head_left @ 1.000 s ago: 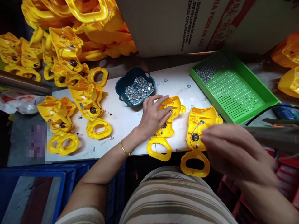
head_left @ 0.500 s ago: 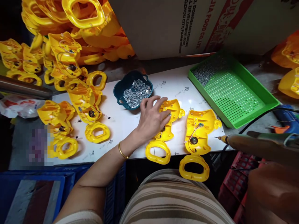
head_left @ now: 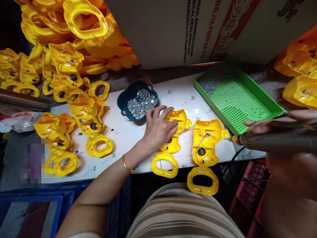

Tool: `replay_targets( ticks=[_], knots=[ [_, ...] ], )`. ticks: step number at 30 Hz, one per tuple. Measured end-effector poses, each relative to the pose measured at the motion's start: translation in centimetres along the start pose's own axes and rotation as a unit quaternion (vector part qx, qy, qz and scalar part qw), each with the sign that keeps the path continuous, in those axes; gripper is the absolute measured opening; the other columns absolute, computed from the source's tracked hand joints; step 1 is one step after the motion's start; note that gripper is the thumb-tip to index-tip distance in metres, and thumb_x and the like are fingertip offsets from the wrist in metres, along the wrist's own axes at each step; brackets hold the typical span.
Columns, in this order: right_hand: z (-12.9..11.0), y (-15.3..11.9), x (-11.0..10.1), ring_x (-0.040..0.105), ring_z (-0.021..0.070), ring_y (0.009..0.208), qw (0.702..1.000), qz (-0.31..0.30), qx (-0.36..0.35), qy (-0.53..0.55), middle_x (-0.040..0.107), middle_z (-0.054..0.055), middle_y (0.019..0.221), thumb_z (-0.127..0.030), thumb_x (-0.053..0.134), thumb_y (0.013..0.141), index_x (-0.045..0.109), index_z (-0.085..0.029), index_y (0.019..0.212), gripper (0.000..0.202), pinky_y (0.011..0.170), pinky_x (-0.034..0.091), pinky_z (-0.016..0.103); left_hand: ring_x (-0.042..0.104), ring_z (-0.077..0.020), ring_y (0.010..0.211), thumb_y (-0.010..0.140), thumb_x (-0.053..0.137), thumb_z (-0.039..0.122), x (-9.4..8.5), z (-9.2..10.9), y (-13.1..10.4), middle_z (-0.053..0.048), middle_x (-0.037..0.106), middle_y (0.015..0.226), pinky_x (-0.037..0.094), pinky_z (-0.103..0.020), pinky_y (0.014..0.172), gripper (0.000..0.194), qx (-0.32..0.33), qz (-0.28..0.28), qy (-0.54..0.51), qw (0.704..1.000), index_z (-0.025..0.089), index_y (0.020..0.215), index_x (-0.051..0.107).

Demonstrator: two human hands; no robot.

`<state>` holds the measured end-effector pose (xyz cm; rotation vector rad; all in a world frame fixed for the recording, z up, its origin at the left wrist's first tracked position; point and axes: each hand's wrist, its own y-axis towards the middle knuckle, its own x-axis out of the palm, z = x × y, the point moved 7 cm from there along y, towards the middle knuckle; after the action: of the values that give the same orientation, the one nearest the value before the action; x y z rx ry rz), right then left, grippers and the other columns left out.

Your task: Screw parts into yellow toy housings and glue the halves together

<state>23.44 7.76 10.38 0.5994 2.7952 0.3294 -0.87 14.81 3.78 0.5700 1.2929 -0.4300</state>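
The left hand [head_left: 158, 130] arches over a yellow shell [head_left: 182, 119] on the white counter [head_left: 123, 135], near a teal basket [head_left: 121, 100] of small metal pieces; whether its fingers pinch anything cannot be told. The right hand [head_left: 282, 165] has its fingers wrapped round a screwdriver [head_left: 267, 140], tip just beside a second shell [head_left: 210, 143].

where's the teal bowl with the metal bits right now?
Head view, slightly left of centre: the teal bowl sits on the white board, just beyond the left hand, left of the green tray.
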Motion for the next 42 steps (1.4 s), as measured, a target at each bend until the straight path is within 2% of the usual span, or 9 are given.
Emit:
replay_targets(
  ticks=[3, 5, 9, 12, 21, 28, 33, 39, 42],
  knots=[
    [-0.6, 1.1, 0.3, 0.059, 0.0235, 0.062, 0.991, -0.021, -0.012, 0.132, 0.057, 0.005, 0.07, -0.053, 0.071, 0.073, 0.069, -0.035, 0.103, 0.035, 0.066, 0.054, 0.047, 0.044, -0.0361, 0.125, 0.091, 0.06, 0.031, -0.2, 0.1, 0.0, -0.01, 0.057, 0.133, 0.033, -0.059, 0.097, 0.016, 0.013, 0.007, 0.007, 1.0, 0.026, 0.092, 0.075],
    [-0.3, 2.0, 0.2, 0.054, 0.0204, 0.057, 0.985, 0.003, -0.04, 0.17, 0.053, 0.002, 0.065, -0.044, 0.072, 0.073, 0.066, -0.032, 0.1, 0.029, 0.059, 0.05, 0.042, 0.044, -0.0366, 0.124, 0.091, 0.059, 0.032, -0.3, 0.0, 0.0, -0.009, 0.057, 0.132, 0.033, -0.06, 0.096, 0.016, 0.023, 0.018, 0.013, 0.999, 0.026, 0.091, 0.074],
    [1.5, 3.9, -0.5, 0.046, 0.0164, 0.05, 0.985, 0.105, -0.062, 0.118, 0.039, -0.003, 0.059, -0.046, 0.064, 0.075, 0.057, -0.028, 0.091, 0.025, 0.057, 0.049, 0.039, 0.048, -0.038, 0.121, 0.091, 0.059, 0.033, -0.2, -0.2, 0.1, -0.006, 0.059, 0.13, 0.036, -0.062, 0.094, 0.015, 0.036, 0.038, 0.028, 0.998, 0.029, 0.089, 0.073],
    [2.8, 5.1, -0.6, 0.049, 0.0169, 0.051, 0.984, 0.147, -0.072, 0.066, 0.039, -0.003, 0.06, -0.055, 0.055, 0.079, 0.056, -0.026, 0.092, 0.033, 0.06, 0.052, 0.039, 0.049, -0.0392, 0.119, 0.091, 0.057, 0.032, -0.3, -0.1, 0.3, -0.008, 0.059, 0.129, 0.038, -0.063, 0.092, 0.017, 0.042, 0.043, 0.037, 0.998, 0.028, 0.089, 0.074],
    [5.0, 8.0, 1.6, 0.045, 0.0181, 0.048, 0.987, 0.096, -0.132, 0.007, 0.034, -0.004, 0.059, -0.056, 0.041, 0.086, 0.049, -0.028, 0.108, 0.036, 0.055, 0.049, 0.038, 0.049, -0.0413, 0.121, 0.09, 0.058, 0.034, -0.4, -0.3, 0.3, -0.003, 0.06, 0.129, 0.036, -0.066, 0.094, 0.016, 0.018, 0.041, -0.018, 0.999, 0.031, 0.087, 0.073],
    [6.6, 9.0, 2.3, 0.045, 0.0166, 0.047, 0.986, 0.099, -0.106, -0.078, 0.037, -0.002, 0.064, -0.066, 0.032, 0.086, 0.046, -0.027, 0.106, 0.046, 0.051, 0.049, 0.038, 0.048, -0.0385, 0.122, 0.091, 0.057, 0.032, -0.4, -0.3, 0.2, -0.006, 0.059, 0.13, 0.036, -0.063, 0.096, 0.017, 0.022, 0.039, 0.006, 0.999, 0.029, 0.088, 0.074],
    [6.6, 8.9, 2.1, 0.045, 0.0164, 0.046, 0.987, 0.103, -0.118, -0.04, 0.039, -0.004, 0.06, -0.065, 0.039, 0.086, 0.047, -0.027, 0.103, 0.043, 0.049, 0.048, 0.036, 0.049, -0.0373, 0.121, 0.089, 0.061, 0.031, -0.9, -0.2, 0.2, 0.0, 0.061, 0.127, 0.037, -0.064, 0.094, 0.009, 0.025, 0.066, -0.043, 0.997, 0.033, 0.089, 0.07],
    [6.7, 8.8, 2.3, 0.046, 0.0174, 0.046, 0.985, 0.099, -0.139, -0.016, 0.04, -0.004, 0.059, -0.063, 0.04, 0.088, 0.05, -0.027, 0.108, 0.042, 0.049, 0.049, 0.038, 0.049, -0.0377, 0.12, 0.092, 0.058, 0.033, -0.6, -0.1, 0.3, -0.004, 0.06, 0.128, 0.038, -0.063, 0.092, 0.013, 0.029, 0.05, 0.005, 0.998, 0.03, 0.09, 0.07],
    [7.0, 8.9, 2.3, 0.048, 0.0184, 0.049, 0.988, 0.099, -0.112, -0.048, 0.041, -0.002, 0.061, -0.066, 0.032, 0.09, 0.051, -0.027, 0.113, 0.049, 0.054, 0.052, 0.041, 0.049, -0.0377, 0.12, 0.092, 0.056, 0.034, -0.6, -0.1, 0.2, -0.003, 0.06, 0.128, 0.038, -0.063, 0.092, 0.015, 0.027, 0.05, 0.001, 0.998, 0.031, 0.09, 0.07]
  ],
)
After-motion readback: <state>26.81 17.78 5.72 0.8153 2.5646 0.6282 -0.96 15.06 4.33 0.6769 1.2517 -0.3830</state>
